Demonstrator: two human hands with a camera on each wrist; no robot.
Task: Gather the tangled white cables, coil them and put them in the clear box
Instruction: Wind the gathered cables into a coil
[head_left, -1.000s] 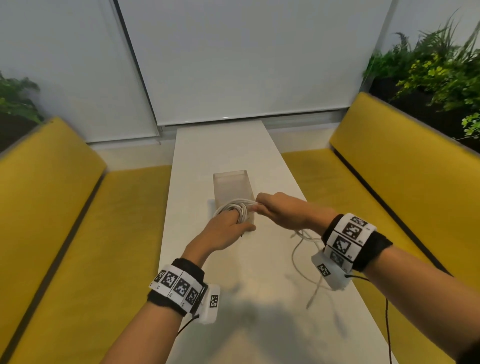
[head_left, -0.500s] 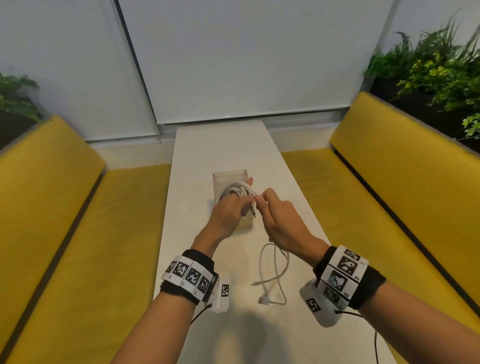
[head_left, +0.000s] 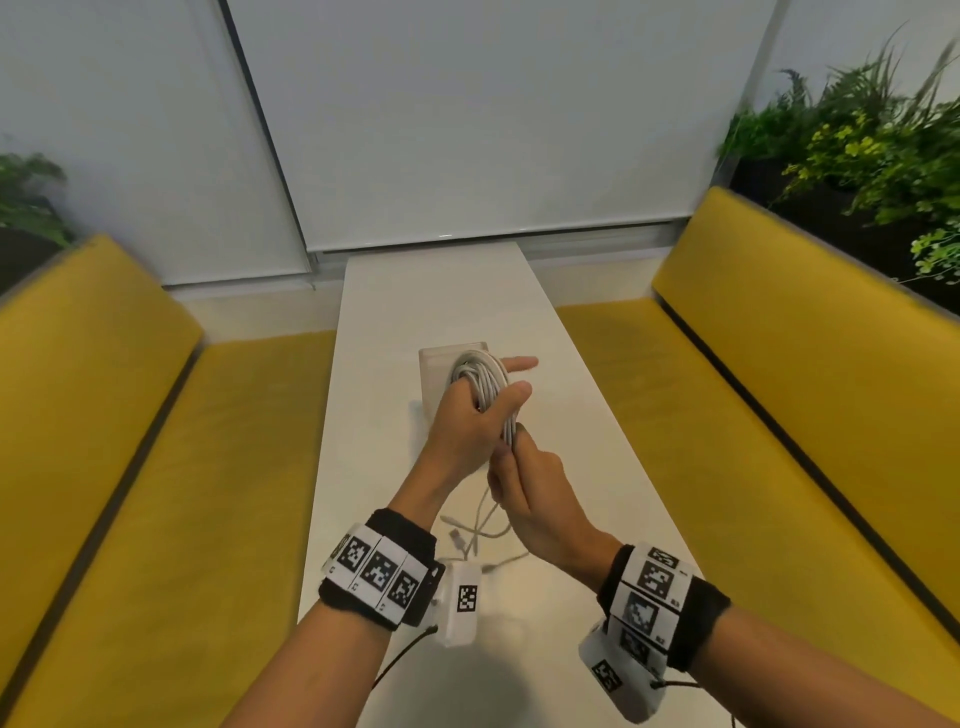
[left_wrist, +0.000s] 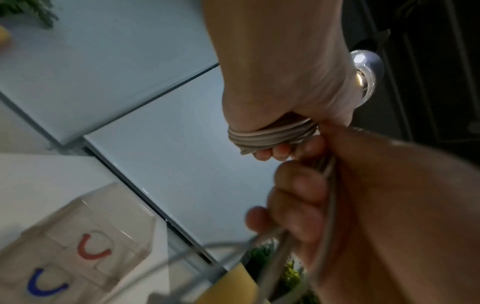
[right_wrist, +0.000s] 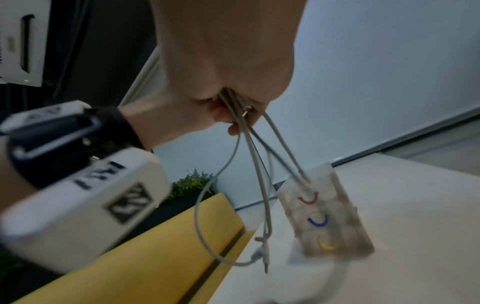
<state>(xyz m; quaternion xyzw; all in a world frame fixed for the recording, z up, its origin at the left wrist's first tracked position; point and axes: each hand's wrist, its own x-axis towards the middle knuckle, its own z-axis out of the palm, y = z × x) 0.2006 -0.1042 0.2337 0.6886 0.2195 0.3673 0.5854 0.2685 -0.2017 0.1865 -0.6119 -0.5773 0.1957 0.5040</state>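
Here, left hand (head_left: 470, 426) wrapped in white cables (head_left: 480, 382), right hand (head_left: 530, 488) gripping strands, clear box (head_left: 434, 364) half hidden.

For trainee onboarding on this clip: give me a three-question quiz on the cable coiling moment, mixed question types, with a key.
1. True or false: the white cable coil already lies inside the clear box.
2. Which hand has the coil wound round it?
A. left hand
B. right hand
3. Fill in: the loose cable ends hang over the white ____.

Key: 1 false; 2 A; 3 table.
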